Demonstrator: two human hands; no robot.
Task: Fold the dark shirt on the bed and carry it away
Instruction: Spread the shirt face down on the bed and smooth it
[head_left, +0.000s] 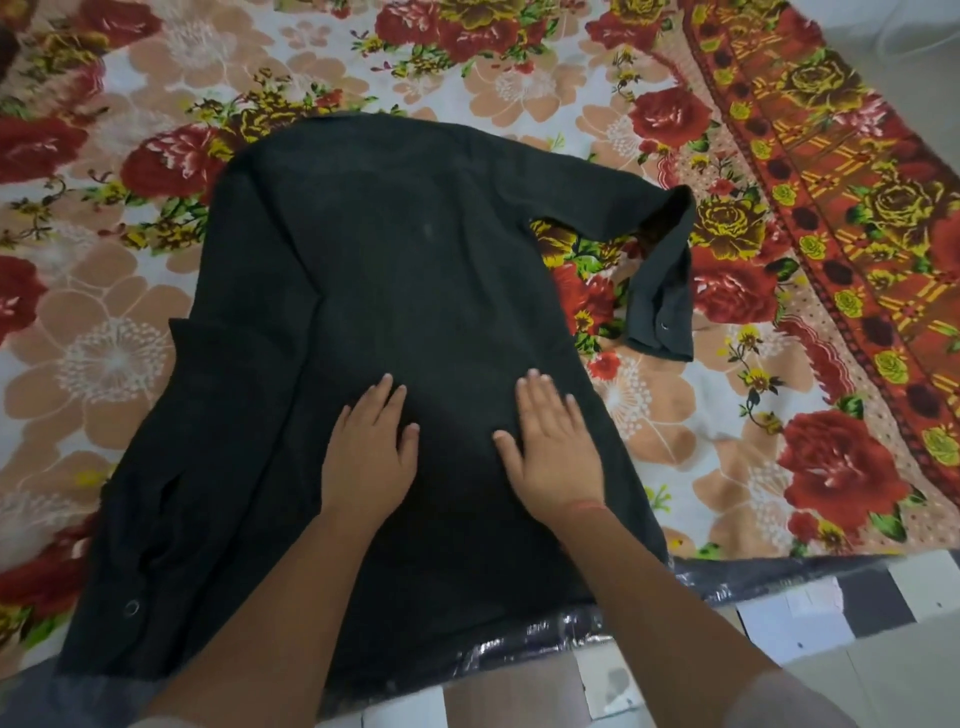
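The dark shirt (395, 291) lies spread flat, back side up, on the bed, its hem hanging over the near edge. Its right sleeve (660, 270) sticks out and bends back toward me, cuff with a snap showing. The left sleeve (171, 467) lies folded along the shirt's left side. My left hand (371, 452) and my right hand (553, 447) both press flat on the lower middle of the shirt, fingers straight, side by side with a gap between them.
The bed carries a floral blanket (104, 332) with red roses and an orange-red border (831, 218) at the right. A plastic-wrapped mattress edge (571, 634) shows at the front. Tiled floor (810, 623) lies below and to the right.
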